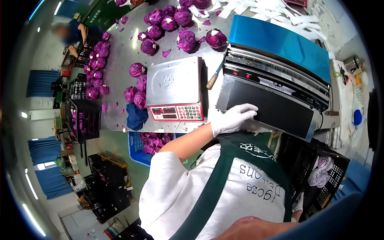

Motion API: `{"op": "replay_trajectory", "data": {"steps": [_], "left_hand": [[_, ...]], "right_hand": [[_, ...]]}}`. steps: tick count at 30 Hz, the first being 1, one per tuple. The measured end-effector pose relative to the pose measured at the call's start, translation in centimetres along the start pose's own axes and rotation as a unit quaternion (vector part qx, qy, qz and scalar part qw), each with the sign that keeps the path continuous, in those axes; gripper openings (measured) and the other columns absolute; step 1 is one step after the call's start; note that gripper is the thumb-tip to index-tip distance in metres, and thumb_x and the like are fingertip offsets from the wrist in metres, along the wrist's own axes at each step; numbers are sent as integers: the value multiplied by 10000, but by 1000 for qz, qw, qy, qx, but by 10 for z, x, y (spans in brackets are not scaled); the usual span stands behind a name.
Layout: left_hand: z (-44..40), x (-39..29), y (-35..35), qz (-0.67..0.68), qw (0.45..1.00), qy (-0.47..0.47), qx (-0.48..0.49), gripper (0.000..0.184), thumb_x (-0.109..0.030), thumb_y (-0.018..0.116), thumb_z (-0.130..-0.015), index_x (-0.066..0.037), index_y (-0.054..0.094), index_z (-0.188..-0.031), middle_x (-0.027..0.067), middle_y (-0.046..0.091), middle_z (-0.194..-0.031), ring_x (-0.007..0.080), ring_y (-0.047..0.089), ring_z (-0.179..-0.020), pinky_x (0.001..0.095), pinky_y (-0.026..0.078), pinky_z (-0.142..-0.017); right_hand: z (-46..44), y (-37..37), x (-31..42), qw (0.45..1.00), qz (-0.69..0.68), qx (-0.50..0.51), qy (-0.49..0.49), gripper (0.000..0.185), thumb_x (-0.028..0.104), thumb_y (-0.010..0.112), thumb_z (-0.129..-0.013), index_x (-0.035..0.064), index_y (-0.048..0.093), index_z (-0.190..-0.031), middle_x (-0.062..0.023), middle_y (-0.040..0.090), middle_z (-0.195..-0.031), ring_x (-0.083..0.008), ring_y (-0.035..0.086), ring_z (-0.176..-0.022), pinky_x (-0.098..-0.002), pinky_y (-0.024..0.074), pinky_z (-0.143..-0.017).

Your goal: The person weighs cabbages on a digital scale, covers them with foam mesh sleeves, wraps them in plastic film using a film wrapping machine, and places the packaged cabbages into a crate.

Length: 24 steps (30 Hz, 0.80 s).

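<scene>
I see L hand [237, 117] at sealer's [276, 105] near edge, fingers extended, close together, nothing pinched AFAICT; sealer's long axis runs off R. R hand [298, 205] nearer net bags [319, 178] by crate [339, 167] wall; R fingers mostly hidden, can't tell.

Gap between scale [174, 82] and sealer [280, 46], handle [212, 82] inside

"How's the light?"
"Bright: tube lights [34, 220] glow at left, and the steel table [119, 75] glints."
"And the edges?"
"Fisheye-bowed, with black corners; the far person [75, 34] has a blurred head."
</scene>
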<state>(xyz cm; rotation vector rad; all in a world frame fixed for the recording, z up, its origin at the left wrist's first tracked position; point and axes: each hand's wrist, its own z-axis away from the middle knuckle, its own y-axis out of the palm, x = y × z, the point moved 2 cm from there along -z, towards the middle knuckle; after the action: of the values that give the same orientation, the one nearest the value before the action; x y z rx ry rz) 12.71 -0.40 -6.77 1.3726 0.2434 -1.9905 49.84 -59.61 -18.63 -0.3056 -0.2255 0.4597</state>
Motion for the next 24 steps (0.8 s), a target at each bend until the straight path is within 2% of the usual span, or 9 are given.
{"op": "replay_trajectory", "data": {"steps": [5,10,13,14,15,16,17,18,24], "left_hand": [[33,-44,-90,-114,984,68,-120,362,-257,561,-938,-32,577,-1221,118,609,-1182,209,561,-1107,319,427,-968],[43,-64,-237,-228,928,98,-277,422,-233,592,-926,-26,518,-1286,117,583,-1193,194,536,-1126,318,441,-938],[18,-84,-325,-135,924,126,-334,516,-262,620,-909,-8,465,-1330,151,546,-1260,220,525,-1156,327,432,-960],[3,-92,-349,-156,909,140,-360,552,-278,633,-899,4,450,-1338,167,536,-1280,234,517,-1172,330,429,-966],[-12,-100,-371,-176,893,154,-385,590,-294,645,-889,15,435,-1346,184,525,-1299,248,510,-1188,332,425,-972],[-26,-114,-388,-193,893,137,-383,645,-323,658,-877,32,411,-1357,206,496,-1336,273,492,-1219,349,403,-1004],[-45,-124,-407,-247,872,154,-394,708,-321,693,-832,37,394,-1364,243,517,-1283,303,508,-1188,377,415,-982],[-65,-135,-427,-300,846,169,-407,772,-320,728,-786,43,378,-1371,280,538,-1229,334,523,-1158,405,427,-961],[-191,-171,-486,-527,673,78,-513,985,-463,756,-694,-4,289,-1431,256,347,-1433,390,370,-1314,459,339,-1072]], "right_hand": [[53,84,55,956,67,-42,-283,598,448,562,-908,37,504,-1339,-155,542,-1310,-264,543,-1099,-373,436,-917],[104,158,162,720,173,-197,-643,477,345,549,-941,38,541,-1306,-138,587,-1259,-231,605,-961,-350,495,-795],[142,217,235,628,188,-176,-735,447,206,531,-952,-46,490,-1318,-200,507,-1346,-278,460,-1256,-355,331,-1064],[129,226,265,513,349,-251,-743,398,164,526,-952,-45,518,-1291,-186,504,-1351,-273,453,-1263,-356,331,-1065],[235,317,245,615,174,-167,-751,355,132,500,-964,-31,536,-1277,-154,525,-1333,-249,467,-1253,-349,338,-1061],[210,323,283,352,413,-249,-802,336,133,496,-970,-25,552,-1262,-123,538,-1324,-217,476,-1245,-329,343,-1060],[325,419,251,557,225,-32,-799,318,145,501,-971,-17,575,-1235,-108,564,-1294,-200,497,-1221,-313,349,-1053],[385,476,237,573,249,0,-780,300,152,500,-973,-10,597,-1206,-103,586,-1265,-196,515,-1199,-305,353,-1048],[442,742,311,278,498,178,-802,229,150,571,-905,60,631,-1107,-143,630,-1107,-309,582,-1063,-363,440,-955]]}}
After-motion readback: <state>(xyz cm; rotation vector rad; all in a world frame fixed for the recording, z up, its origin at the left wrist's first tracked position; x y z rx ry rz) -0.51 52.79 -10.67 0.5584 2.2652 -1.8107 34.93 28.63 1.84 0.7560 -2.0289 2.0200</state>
